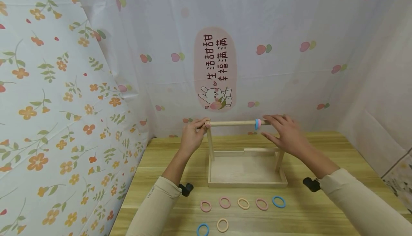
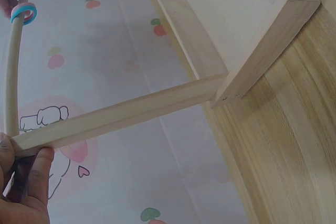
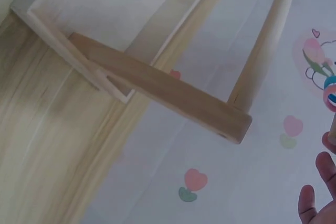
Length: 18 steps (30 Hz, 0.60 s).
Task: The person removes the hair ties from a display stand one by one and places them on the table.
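My left hand pinches the top of the left upright post of a wooden rack, where a long round rod meets it. A blue ring and a pink ring hang side by side near the rod's right end. At that end my right hand has its fingers extended over the rod, thumb apart below. Lower down, a shorter rod sticks out from the right post toward the left. The rack's shallow tray base stands on the table.
Several loose pink, yellow and blue rings lie in front of the rack, among them a blue ring and a yellow ring. Black objects sit by both forearms. A printed cloth hangs behind the wood-grain table.
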Tool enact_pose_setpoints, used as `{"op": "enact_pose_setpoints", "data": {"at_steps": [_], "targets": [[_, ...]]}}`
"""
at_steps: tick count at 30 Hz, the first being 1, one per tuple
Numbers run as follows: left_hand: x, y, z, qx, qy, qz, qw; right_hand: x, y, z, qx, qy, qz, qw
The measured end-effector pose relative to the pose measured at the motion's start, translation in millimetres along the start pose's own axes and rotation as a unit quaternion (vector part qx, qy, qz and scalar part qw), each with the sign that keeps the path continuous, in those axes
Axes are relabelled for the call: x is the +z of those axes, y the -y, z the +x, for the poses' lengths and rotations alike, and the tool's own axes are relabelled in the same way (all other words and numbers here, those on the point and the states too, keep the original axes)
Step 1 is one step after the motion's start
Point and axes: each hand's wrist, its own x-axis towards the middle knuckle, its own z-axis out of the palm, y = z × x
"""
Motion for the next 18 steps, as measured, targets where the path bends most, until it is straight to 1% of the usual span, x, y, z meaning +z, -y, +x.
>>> {"op": "enact_pose_setpoints", "data": {"at_steps": [6,11,18], "targets": [[-0.2,-1.4,-0.3,0.001,0.001,-0.005,1.0000,2.9,5.9,5.6,-0.003,0.000,0.014,0.9999],[-0.7,-1.4,-0.5,0.006,0.000,-0.004,1.0000,5.2,8.9,8.9,-0.004,-0.001,0.009,0.9999],[-0.8,-1.8,-0.9,0.003,0.001,-0.010,0.9999,8.9,10.2,11.4,-0.011,-0.016,0.010,0.9998]]}}
